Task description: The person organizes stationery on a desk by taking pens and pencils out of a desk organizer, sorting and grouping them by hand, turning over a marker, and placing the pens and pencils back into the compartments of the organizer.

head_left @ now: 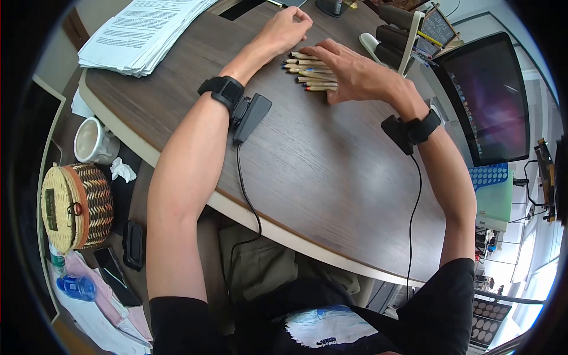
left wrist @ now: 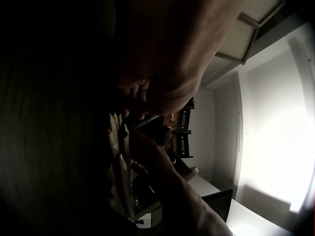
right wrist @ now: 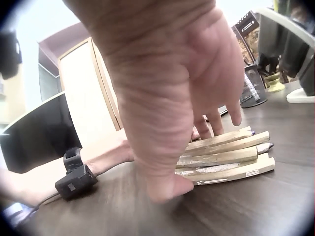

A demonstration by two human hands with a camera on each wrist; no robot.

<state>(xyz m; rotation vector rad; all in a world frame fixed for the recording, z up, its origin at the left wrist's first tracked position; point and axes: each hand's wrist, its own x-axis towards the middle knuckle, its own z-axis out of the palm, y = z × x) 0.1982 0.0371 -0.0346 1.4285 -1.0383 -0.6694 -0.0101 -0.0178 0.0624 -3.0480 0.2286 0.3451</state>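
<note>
Several wood-toned coloured pencils [head_left: 317,74] lie side by side in an uneven row on the desk, some with blue or red tips showing. My right hand [head_left: 358,74] spans the row, thumb on its near side and fingers reaching down on the far side. In the right wrist view, its thumb [right wrist: 174,189] rests low beside the nearest pencil. My left hand [head_left: 287,29] is just beyond the pencils' tip ends, fingers loosely bent and nothing seen in them. The left wrist view is dark, with pencils [left wrist: 123,172] faintly visible below the bent fingers.
A paper stack [head_left: 142,35] lies at the desk's left. A monitor [head_left: 488,97] stands at the right, near a holder with dark rolls [head_left: 396,32]. Beyond the left desk edge are a woven basket [head_left: 77,207], a white cup [head_left: 94,142] and a phone [head_left: 117,275].
</note>
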